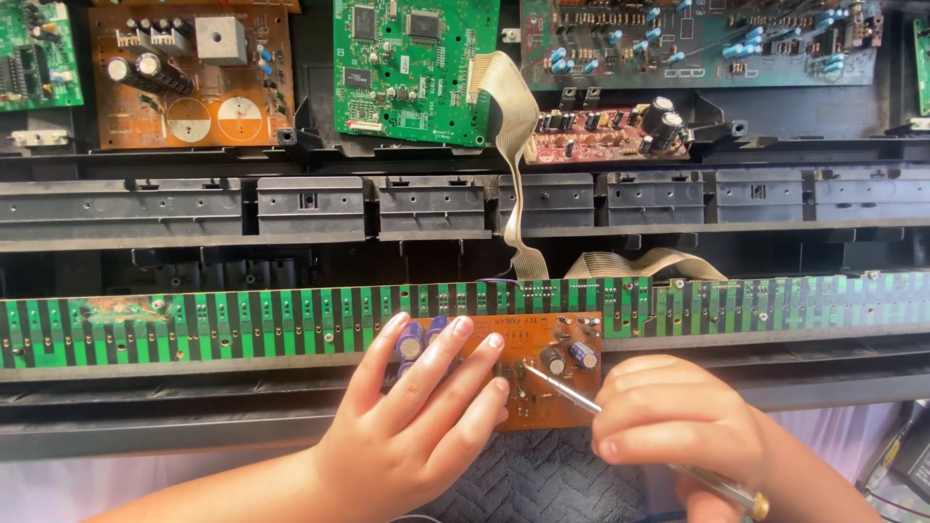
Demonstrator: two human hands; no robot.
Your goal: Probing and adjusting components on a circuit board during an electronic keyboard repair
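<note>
Work looks midway — left hand [412, 426] lies spread, fingers flat on the small orange board [528, 373], pinning it. Right hand [668, 421], just beside, grips a thin metal tool [581, 399], tip touching the board's components — nothing visibly removed yet.

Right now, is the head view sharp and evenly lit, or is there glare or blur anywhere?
Head view: sharp in the centre, with the small orange circuit board under the left hand crisp; bright, warm light makes the long green striped contact strip vivid; a highlight glints on the thin metal tool in the right hand; no motion blur.
</note>
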